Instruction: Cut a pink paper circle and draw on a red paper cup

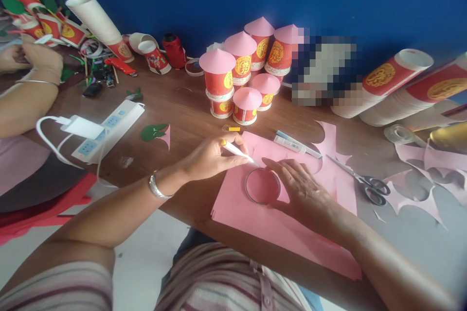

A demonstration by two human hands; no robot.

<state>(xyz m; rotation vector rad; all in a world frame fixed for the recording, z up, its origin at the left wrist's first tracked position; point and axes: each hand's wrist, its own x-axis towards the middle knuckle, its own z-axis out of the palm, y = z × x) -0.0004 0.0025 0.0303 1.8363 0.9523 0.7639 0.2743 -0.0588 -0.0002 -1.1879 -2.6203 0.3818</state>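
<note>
My left hand (211,155) is closed round a white pen (235,149), its tip close to the upper left edge of a thin metal ring (246,192). The ring lies flat on pink paper (233,204). My right hand (301,184) grips the ring from the right, fingers at its top edge and thumb near the bottom. Just beyond the hands, a pale box cutter (295,145) rests on the paper. Black-handled scissors (368,187) lie to the right, their blades over the paper's edge.
Red paper cups with pink cone tops (243,51) stand by the wall. Stacked cups (394,75), tape (400,133) and pink scraps (416,204) lie right. A power strip (109,129), green cutout (151,132) and another person's hand (44,60) are left.
</note>
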